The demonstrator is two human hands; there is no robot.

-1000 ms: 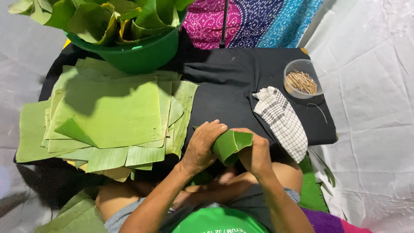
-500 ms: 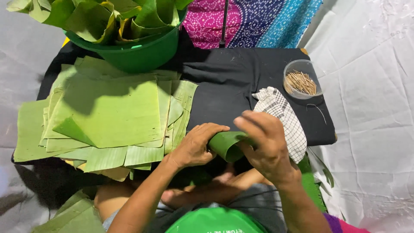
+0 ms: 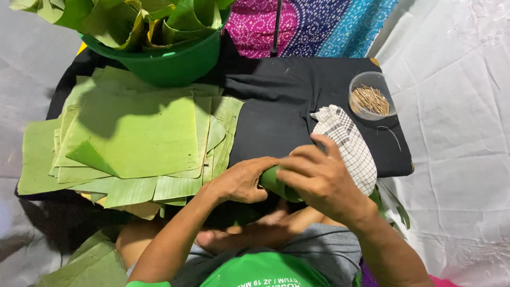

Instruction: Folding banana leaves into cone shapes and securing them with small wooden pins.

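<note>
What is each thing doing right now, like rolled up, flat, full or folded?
leaf piece: rolled, gripped by both hands.
left hand: closed on the leaf piece.
right hand: wrapped over the leaf piece.
leaf stack: flat, piled.
green tub: full of folded leaves.
clear bowl: open, holding thin sticks.
checked cloth: crumpled, lying on the black cloth.

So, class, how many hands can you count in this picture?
2. The left hand grips one end of the rolled green leaf at bottom centre; the right hand covers its other end, beside the checked cloth. None seem hidden.
</note>
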